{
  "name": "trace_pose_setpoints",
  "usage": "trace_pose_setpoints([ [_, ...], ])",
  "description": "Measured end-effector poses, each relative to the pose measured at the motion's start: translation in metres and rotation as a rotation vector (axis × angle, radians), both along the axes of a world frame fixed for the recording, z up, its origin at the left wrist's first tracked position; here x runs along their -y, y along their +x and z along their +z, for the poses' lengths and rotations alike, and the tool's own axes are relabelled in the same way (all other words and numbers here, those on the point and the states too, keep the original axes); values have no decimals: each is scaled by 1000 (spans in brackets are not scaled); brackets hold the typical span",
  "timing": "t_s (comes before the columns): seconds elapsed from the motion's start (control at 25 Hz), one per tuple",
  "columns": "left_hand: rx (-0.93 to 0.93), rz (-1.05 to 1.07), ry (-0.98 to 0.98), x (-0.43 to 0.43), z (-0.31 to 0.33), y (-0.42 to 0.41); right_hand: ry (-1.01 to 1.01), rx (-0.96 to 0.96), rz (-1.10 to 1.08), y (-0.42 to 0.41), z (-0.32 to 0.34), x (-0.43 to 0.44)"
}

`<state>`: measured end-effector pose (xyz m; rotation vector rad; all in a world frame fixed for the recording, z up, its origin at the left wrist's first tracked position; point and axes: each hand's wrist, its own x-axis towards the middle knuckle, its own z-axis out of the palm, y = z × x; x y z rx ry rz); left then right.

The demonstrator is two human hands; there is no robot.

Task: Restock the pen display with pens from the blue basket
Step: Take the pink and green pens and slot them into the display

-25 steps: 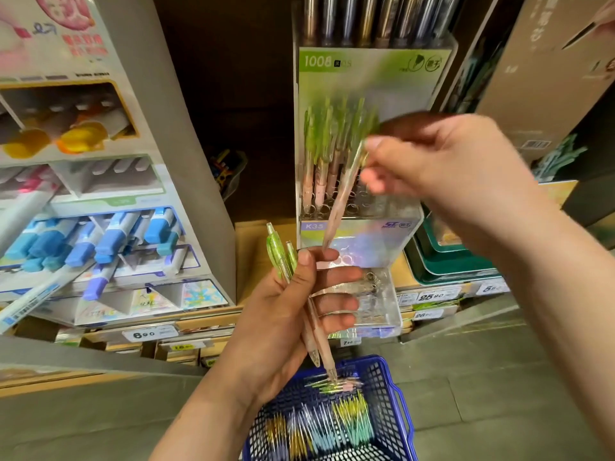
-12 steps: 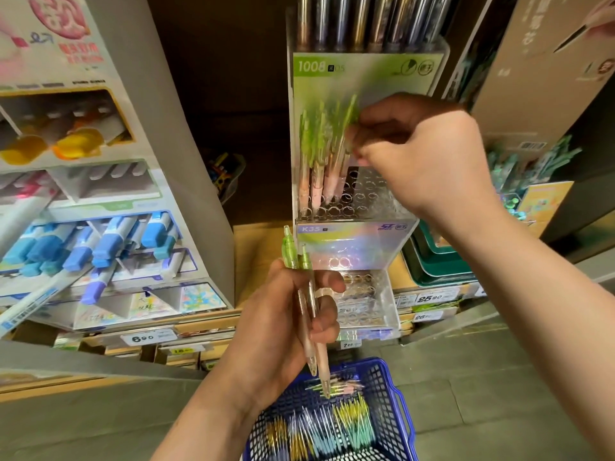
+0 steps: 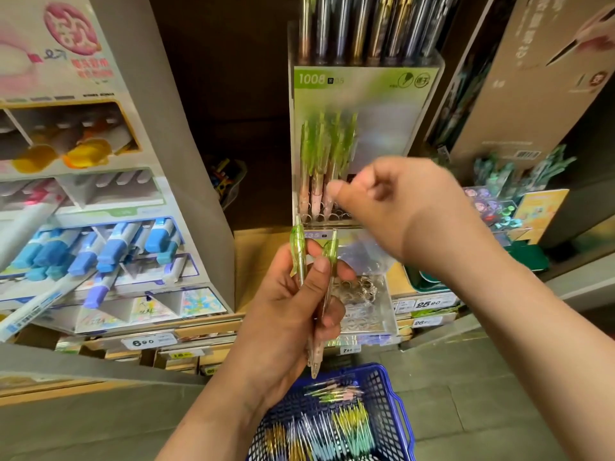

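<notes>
Your left hand grips two green pens upright. Its fingers curl round them, thumb pressed across the barrels, and the tips hang above the blue basket's far rim. Your right hand hovers, blurred, before the pen display, fingers curled in; whether they pinch anything, you cannot tell. A cluster of pens stands at the rack's left edge, with open rings just beside them.
</notes>
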<state>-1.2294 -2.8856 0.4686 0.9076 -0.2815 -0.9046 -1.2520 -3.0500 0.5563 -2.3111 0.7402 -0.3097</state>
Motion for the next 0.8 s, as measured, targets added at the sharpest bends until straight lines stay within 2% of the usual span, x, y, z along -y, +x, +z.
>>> trace_pose_setpoints([
  [0.12,15,-9,-59,2,0,1,162,-220,101,-17,0,-21],
  [0.32,122,51,32,3,-3,-1,98,-293,39,-19,1,-20],
  [0.44,166,71,79,2,-5,-2,50,-349,100,-22,-2,-20],
  [0.68,136,120,171,2,-4,2,272,-61,49,-26,-20,-18],
  [0.8,128,80,204,2,-4,2,306,-12,80,-26,-23,-19],
])
